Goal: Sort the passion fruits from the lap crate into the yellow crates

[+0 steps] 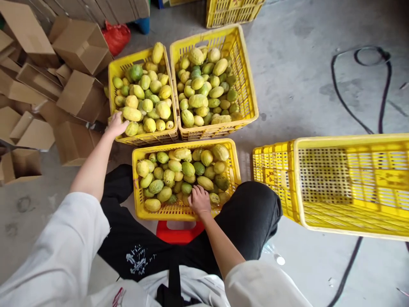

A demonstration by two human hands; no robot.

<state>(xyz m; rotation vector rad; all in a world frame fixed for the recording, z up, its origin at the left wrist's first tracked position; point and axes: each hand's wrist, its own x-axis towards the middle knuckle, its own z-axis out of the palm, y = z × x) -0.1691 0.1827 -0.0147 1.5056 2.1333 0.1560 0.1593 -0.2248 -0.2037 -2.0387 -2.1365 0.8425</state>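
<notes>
My left hand [116, 125] reaches to the near left corner of the back left yellow crate [111, 85]. Its thumb and fingers are apart beside a large yellow lemon [131, 114], close to or touching its left end. My right hand [200, 200] lies palm down on the fruit in the near yellow crate [136, 187], between my knees. Its fingers stretch forward next to a green lemon [186, 188] and a yellowish lemon [205, 183]; what is under the palm is hidden. Both crates hold many yellow and green lemons of mixed size.
Another lemon-filled crate [251, 89] stands at the back right. To my right is a stack of yellow crates [297, 183], its top one without fruit. Cardboard boxes [83, 47] pile up on the left, near a red bag [115, 38]. A black cable [388, 81] loops across the floor.
</notes>
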